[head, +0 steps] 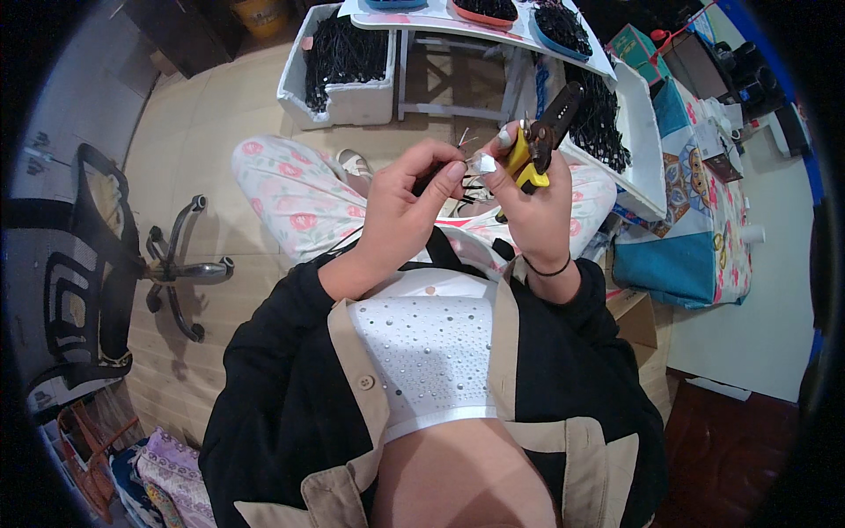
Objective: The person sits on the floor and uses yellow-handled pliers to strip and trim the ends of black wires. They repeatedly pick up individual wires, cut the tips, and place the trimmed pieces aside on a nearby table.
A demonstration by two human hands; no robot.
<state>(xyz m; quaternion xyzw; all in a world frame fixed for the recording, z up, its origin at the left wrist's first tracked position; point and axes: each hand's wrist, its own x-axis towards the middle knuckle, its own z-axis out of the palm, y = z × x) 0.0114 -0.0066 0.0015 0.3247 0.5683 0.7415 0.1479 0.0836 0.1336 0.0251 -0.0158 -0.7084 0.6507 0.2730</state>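
My left hand (403, 201) pinches a bundle of thin black cables (471, 193) between thumb and fingers, over my lap. Thin bare or coloured wire ends (466, 138) stick up just beyond its fingertips. Facing it, my right hand (544, 211) holds a wire stripper (528, 153) with yellow and black handles, its dark jaws pointing up and away. The thumb of that hand also presses on a small white piece (485, 163) right by the left fingertips; whether it is a connector or a tag I cannot tell. The stripper's jaws are apart from the wires.
Ahead stands a white table (422, 24) carrying a red tray (485, 20) and blue trays (561, 47) of black parts. Foam boxes filled with black cables flank it, one left (360, 109), one right (643, 125). An office chair (171, 270) is at left, a cloth-covered table (667, 267) at right.
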